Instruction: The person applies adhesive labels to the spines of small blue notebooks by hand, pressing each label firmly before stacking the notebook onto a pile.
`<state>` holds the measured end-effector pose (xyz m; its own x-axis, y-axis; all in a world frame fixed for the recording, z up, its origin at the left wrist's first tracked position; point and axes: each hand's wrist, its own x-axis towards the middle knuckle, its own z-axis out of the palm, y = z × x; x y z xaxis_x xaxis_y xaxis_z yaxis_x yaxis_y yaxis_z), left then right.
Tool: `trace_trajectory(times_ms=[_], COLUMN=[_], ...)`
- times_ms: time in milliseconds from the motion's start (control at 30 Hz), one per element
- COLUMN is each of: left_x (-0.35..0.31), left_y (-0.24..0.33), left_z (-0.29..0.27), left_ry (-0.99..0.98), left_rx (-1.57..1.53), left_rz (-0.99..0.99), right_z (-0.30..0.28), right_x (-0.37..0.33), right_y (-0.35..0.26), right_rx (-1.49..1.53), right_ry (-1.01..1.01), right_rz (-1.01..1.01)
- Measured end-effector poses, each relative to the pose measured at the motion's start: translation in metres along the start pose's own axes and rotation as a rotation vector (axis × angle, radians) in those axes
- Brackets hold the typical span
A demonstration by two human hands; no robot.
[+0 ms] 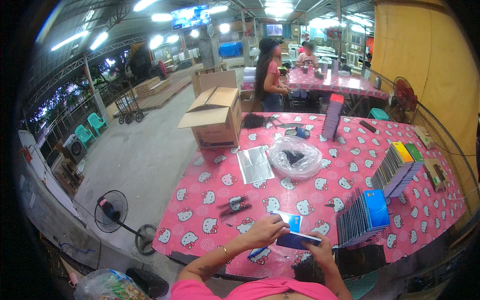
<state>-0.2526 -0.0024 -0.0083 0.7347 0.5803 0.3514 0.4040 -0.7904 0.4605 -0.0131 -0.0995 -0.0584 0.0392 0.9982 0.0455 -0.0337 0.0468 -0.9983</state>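
Observation:
A small notebook with a blue cover [298,241] is held low over the front edge of the table. My right hand [320,246] grips its right end, thumb on top. My left hand [270,229] is pinched at its left edge; what lies between those fingertips is hidden. Just beyond the fingers shows another blue and white cover [291,220]; I cannot tell whether it belongs to the same notebook. Loose black binding coils [235,208] lie to the left. A blue pen-like tool [257,252] rests under my left wrist.
Stacked blue coil-bound notebooks [375,210] stand at right, with yellow and green ones [401,152] behind. Farther off are a red-topped stack [334,107], a plastic bag with black pieces [296,159], clear sleeves [255,165] and a carton [215,117]. A person [271,75] stands beyond.

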Motion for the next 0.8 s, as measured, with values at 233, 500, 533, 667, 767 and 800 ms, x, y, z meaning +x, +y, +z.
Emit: trace_trajectory(times_ms=[233, 500, 533, 667, 767, 800], left_x=[0.001, -0.011, -0.003, 0.007, -0.003, -0.012], left_y=[0.015, 0.003, 0.003, 0.001, 0.011, 0.014], left_z=[0.017, 0.028, 0.011, -0.003, 0.027, 0.043], left_ry=[0.218, 0.199, 0.03, -0.189, 0.158, 0.131], left_rx=[0.496, 0.469, 0.37, 0.271, 0.489, 0.527], left_rz=[0.0, -0.044, -0.081, -0.115, -0.052, -0.049], right_z=[0.005, 0.01, 0.013, 0.013, 0.017, 0.018], right_x=[-0.002, -0.008, -0.01, -0.006, -0.007, -0.008], right_y=[0.002, 0.013, 0.014, 0.001, -0.012, -0.017], right_rx=[0.104, 0.035, 0.037, 0.025, 0.065, 0.082], right_ry=[0.152, 0.147, 0.134, 0.138, 0.192, 0.222], right_rz=[0.059, 0.068, 0.088, 0.031, 0.024, 0.032])
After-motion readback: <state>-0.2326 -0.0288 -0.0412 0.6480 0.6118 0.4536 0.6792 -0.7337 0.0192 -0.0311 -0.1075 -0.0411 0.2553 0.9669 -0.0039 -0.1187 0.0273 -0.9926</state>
